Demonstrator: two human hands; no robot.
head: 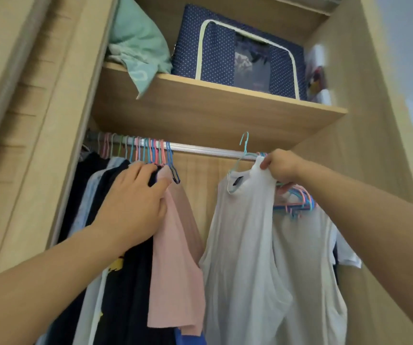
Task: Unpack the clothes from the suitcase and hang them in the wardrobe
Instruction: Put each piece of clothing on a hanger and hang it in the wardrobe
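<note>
Below the rail (207,149), right hand (281,166) seemingly pinches white shirt (245,245); left hand (135,205) presses hung clothes (175,245).

Storage box (237,53) on shelf (200,105) above rail (207,149).

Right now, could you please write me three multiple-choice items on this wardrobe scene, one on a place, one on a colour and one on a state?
1. Where does the dotted storage box stand?
A. on the shelf above the rail
B. on the floor
C. hung from the rail

2. What colour is the garment under the left hand?
A. green
B. pink
C. yellow

3. How is the hook of the light blue hanger that carries the white top?
A. over the rail
B. held up in front of the rail, not on it
C. snapped off

Answers: 1 A, it sits on the shelf; 2 B, the pink top hangs there; 3 B, the right hand holds it up before the rail.
</note>
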